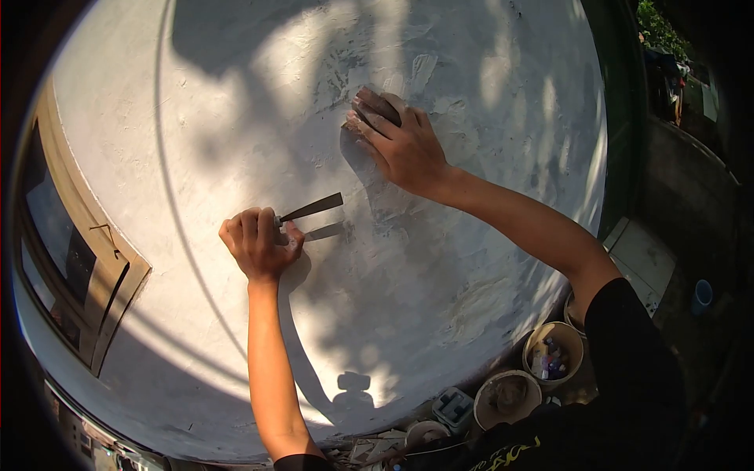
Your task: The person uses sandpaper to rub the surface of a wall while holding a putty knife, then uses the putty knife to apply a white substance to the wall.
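A white plastered wall [236, 141] with rough, patchy filler marks fills most of the head view. My left hand [259, 242] is closed around the handle of a putty knife [314, 206], its flat metal blade pointing right and casting a shadow on the wall. Higher up and to the right, my right hand [402, 149] presses a brown sanding pad [375, 106] against the plaster, fingers laid over it. The pad's underside is hidden against the wall.
At left is a wooden-framed window [102, 275] with a small metal hook. Along the wall's foot stand a bucket of small items [580, 363], a bucket with dried residue [481, 404] and a grey-green container [453, 408]. A blue cup [702, 294] stands farther right.
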Demonstrator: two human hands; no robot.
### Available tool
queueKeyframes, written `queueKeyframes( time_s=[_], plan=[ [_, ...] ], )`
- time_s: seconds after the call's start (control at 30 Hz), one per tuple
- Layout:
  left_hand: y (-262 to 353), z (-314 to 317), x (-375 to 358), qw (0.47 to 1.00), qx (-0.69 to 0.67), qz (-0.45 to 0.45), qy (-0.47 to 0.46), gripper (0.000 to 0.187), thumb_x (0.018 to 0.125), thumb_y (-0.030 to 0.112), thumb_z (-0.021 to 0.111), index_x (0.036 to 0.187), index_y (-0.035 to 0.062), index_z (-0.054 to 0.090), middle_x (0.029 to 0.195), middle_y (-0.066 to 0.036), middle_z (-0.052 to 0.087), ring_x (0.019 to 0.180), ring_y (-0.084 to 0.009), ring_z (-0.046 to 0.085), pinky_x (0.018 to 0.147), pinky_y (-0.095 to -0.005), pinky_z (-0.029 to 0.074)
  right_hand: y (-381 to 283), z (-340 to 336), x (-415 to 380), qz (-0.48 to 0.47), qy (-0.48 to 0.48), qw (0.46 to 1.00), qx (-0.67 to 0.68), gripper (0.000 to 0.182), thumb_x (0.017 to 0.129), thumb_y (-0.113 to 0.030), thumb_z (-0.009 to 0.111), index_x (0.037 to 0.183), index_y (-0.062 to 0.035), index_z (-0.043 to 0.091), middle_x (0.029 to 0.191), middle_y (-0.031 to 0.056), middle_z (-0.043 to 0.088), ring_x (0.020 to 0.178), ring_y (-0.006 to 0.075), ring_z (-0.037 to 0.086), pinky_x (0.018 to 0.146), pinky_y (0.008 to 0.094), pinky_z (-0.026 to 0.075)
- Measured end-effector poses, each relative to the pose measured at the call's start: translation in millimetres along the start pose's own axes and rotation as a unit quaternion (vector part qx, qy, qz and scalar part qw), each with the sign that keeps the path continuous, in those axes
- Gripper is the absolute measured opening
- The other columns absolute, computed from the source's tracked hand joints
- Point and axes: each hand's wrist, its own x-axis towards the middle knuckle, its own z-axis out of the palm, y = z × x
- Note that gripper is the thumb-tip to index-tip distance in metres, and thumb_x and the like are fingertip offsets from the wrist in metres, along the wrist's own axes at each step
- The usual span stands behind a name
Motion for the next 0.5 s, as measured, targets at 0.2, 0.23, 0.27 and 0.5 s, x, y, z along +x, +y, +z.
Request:
queueKeyframes(
  time_s=[0.2, 0.23, 0.27, 0.5],
  plan=[
    [-1.4, 2.0, 0.8, 0.999, -0.02, -0.008, 0.031, 0.035, 0.069, 0.028, 0.067, 0.099, 0.0143, 0.057, 0.091, -0.001, 0.054, 0.09, -0.0226, 0.049, 0.089, -0.0448, 0.036, -9.6, 0.2, 10.8, 0.012, -0.03, 0.999, -0.009, 0.036, 0.095, -0.027, 0.059, 0.128, -0.0134, 0.065, 0.121, 0.0011, 0.064, 0.127, 0.0298, 0.043, 0.098, 0.045, 0.035],
    [-2.5, 2.0, -0.6, 0.999, -0.022, -0.006, 0.03, 0.035, 0.069, 0.027, 0.068, 0.1, 0.014, 0.056, 0.091, -0.001, 0.055, 0.09, -0.0227, 0.049, 0.089, -0.0448, 0.036, -15.3, -1.0, -9.2, 0.006, -0.04, 0.999, -0.005, 0.036, 0.096, -0.027, 0.059, 0.128, -0.0134, 0.065, 0.121, 0.0014, 0.064, 0.127, 0.0298, 0.043, 0.098, 0.0452, 0.034],
    [-2.6, 2.9, -1.5, 0.999, -0.024, -0.003, 0.03, 0.035, 0.069, 0.027, 0.068, 0.1, 0.0138, 0.056, 0.092, -0.001, 0.055, 0.09, -0.0227, 0.049, 0.089, -0.0448, 0.036, -19.6, -2.2, -26.2, 0.0, -0.047, 0.999, -0.001, 0.036, 0.096, -0.027, 0.059, 0.128, -0.0133, 0.065, 0.121, 0.0016, 0.064, 0.127, 0.0298, 0.042, 0.098, 0.0454, 0.034],
    [-0.9, -0.4, 0.4, 1.0, -0.021, -0.003, 0.015, 0.038, 0.07, 0.022, 0.067, 0.104, 0.0111, 0.056, 0.092, -0.006, 0.058, 0.093, -0.0271, 0.05, 0.09, -0.0427, 0.035, -19.3, 1.9, 3.5, 0.024, -0.076, 0.997, 0.017, 0.035, 0.098, -0.027, 0.057, 0.13, -0.0139, 0.064, 0.131, 0.0022, 0.061, 0.133, 0.0302, 0.038, 0.101, 0.0449, 0.032]
  ],
)
